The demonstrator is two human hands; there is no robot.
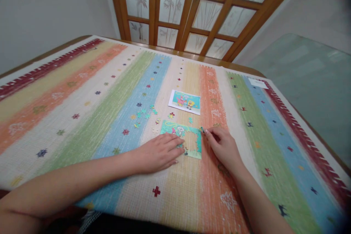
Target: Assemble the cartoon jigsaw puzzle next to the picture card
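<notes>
A small, partly built jigsaw puzzle [189, 131] lies on the striped tablecloth [90, 117], with a hole in its middle. My left hand [159, 151] rests flat on its left part, fingers stretched out. My right hand [223, 145] is at the puzzle's upper right corner, thumb and forefinger pinched on a tiny puzzle piece [202, 129]. Loose puzzle pieces [145, 114] lie scattered just beyond the puzzle to the left. A reference picture card [185, 101] lies farther back.
A white paper slip [257, 83] lies near the table's far right corner. A wooden door with frosted glass panes [192, 7] stands behind the table. A glass surface [309, 76] is to the right.
</notes>
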